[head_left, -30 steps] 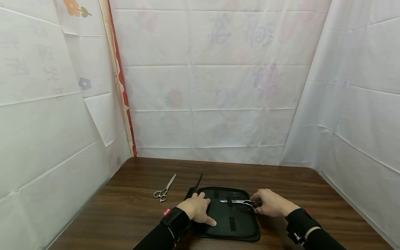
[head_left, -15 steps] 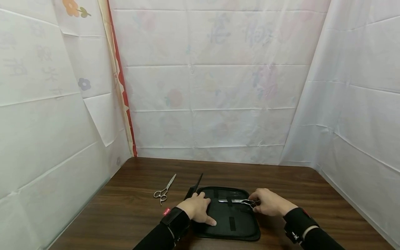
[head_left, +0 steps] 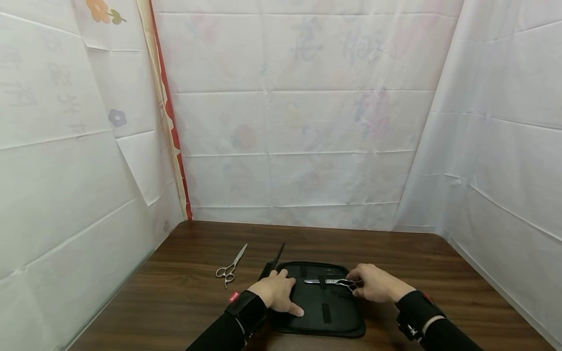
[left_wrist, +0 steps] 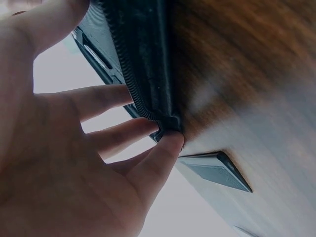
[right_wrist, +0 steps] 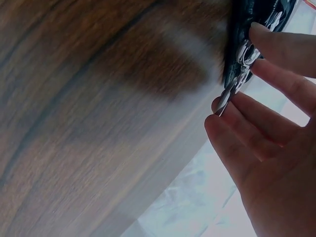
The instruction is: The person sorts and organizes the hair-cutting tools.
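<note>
A black zip case (head_left: 342, 317) lies spread on the wooden table. Silver hair scissors (head_left: 331, 282) lie across it, blades pointing left under a small elastic strap. My right hand (head_left: 374, 284) pinches their finger loops at the case's right edge; in the right wrist view, the fingertips are on the metal handles (right_wrist: 242, 74). My left hand (head_left: 276, 292) rests with spread fingers on the case's left edge, and the left wrist view shows fingertips along the zip (left_wrist: 133, 89). Just beyond that hand lies a black tail comb (head_left: 271, 265), partly hidden.
A second pair of silver scissors (head_left: 231, 268) lies on the table left of the comb. Another strap (head_left: 326, 313) sits lower on the case. White sheets (head_left: 307, 122) hang behind and on both sides of the table (head_left: 175, 292).
The right hand has shifted slightly left, and the scissors have slid a little farther left under the strap. The left hand stays in place.
</note>
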`<state>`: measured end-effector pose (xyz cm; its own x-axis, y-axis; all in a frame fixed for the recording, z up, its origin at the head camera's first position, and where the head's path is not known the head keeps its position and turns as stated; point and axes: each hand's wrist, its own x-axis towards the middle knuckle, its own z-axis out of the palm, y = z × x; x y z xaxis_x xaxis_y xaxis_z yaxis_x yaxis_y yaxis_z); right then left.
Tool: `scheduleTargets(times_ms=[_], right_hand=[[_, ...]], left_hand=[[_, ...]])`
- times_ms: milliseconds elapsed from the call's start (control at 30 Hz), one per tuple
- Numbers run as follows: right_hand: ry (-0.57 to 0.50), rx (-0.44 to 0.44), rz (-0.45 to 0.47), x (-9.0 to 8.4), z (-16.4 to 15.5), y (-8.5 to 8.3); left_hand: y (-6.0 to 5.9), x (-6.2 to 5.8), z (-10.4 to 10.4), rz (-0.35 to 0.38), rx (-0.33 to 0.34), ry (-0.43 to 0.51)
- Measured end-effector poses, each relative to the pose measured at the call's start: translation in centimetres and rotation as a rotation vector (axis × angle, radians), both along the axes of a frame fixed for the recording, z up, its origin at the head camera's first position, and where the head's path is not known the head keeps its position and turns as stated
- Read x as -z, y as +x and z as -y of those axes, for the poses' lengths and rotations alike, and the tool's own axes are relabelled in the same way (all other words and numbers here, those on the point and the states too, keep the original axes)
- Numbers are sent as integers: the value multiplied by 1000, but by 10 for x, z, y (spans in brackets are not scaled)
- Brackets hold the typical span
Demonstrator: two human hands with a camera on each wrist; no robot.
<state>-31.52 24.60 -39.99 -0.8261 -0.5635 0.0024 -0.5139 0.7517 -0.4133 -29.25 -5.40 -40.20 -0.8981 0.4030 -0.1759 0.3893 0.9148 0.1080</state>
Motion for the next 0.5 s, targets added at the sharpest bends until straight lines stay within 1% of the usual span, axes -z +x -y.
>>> scheduleTargets(times_ms=[100, 233, 333, 500], right_hand=[[-7, 15, 15, 0, -1, 0], [-4, 30, 16, 1, -3, -2], [0, 23, 4, 4, -6, -3], [-23, 8, 9, 5, -10, -3]], left_hand=[[0, 0, 0, 9, 0, 3], [1, 0, 0, -1, -1, 0], [1, -1, 0, -13, -3, -4], [2, -1, 0, -18, -5, -6]])
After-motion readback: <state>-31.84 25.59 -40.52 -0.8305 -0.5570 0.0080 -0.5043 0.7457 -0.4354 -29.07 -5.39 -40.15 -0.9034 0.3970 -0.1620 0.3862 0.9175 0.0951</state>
